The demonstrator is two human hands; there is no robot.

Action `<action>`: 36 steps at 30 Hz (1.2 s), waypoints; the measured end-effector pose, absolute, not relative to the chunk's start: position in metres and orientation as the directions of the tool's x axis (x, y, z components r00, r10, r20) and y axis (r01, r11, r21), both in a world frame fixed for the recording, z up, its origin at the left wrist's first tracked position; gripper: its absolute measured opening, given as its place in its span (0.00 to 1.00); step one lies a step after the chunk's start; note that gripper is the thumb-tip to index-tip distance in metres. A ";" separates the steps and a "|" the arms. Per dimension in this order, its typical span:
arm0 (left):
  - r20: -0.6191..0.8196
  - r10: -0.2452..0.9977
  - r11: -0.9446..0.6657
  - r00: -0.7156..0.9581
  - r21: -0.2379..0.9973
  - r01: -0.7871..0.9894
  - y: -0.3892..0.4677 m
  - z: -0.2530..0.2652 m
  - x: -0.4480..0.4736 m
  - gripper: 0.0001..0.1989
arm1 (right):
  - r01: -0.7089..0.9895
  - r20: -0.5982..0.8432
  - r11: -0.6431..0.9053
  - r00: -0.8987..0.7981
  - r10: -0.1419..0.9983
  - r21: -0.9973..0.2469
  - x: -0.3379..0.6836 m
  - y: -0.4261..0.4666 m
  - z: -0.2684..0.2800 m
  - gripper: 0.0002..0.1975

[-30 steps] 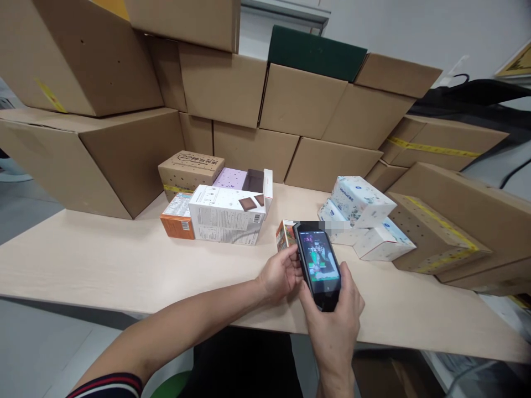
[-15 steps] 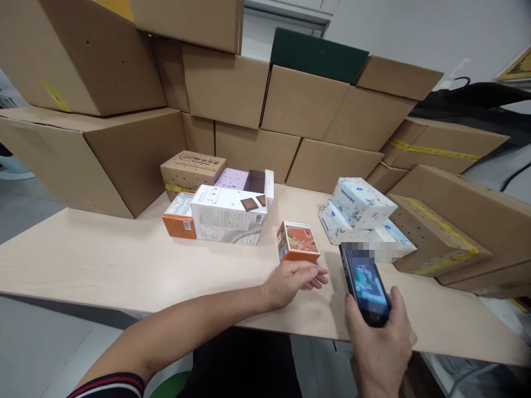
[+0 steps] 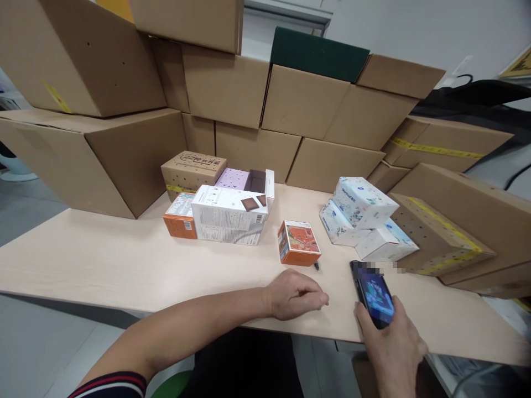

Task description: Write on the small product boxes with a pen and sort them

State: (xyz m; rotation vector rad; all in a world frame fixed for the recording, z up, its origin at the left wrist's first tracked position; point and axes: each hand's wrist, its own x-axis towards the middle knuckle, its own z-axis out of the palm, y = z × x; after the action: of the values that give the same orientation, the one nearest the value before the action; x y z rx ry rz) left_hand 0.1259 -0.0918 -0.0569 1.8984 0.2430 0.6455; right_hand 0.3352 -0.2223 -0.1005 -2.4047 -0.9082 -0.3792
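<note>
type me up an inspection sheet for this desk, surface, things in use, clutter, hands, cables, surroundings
Surface: pale wood-look tabletop, boxes standing on it
Things in use: smartphone, screen lit; small orange box just beyond the left hand
Clutter: white box with chocolate-square print, lilac box, brown printed carton and orange-and-white box at left; floral-printed white boxes, partly stacked, at right; dark pen-like tip beside the small orange box, mostly hidden
Hands: left, fingers curled, no object seen in it; right hand holds the smartphone
Cables: dark cable at the far right; where it leads is out of view
Surroundings: stacked cardboard cartons behind and at both sides
</note>
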 end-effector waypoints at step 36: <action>0.396 0.128 -0.669 0.909 0.711 -0.215 -0.105 -0.067 0.130 0.28 | 0.976 0.539 -0.205 0.133 0.832 0.075 0.301 -0.042 -0.023 0.26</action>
State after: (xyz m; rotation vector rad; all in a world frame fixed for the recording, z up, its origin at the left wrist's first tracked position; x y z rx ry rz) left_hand 0.1297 -0.1046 -0.0672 2.2419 -0.0620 0.5332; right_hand 0.3011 -0.0420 -0.0235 -2.1209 -1.7604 -0.6934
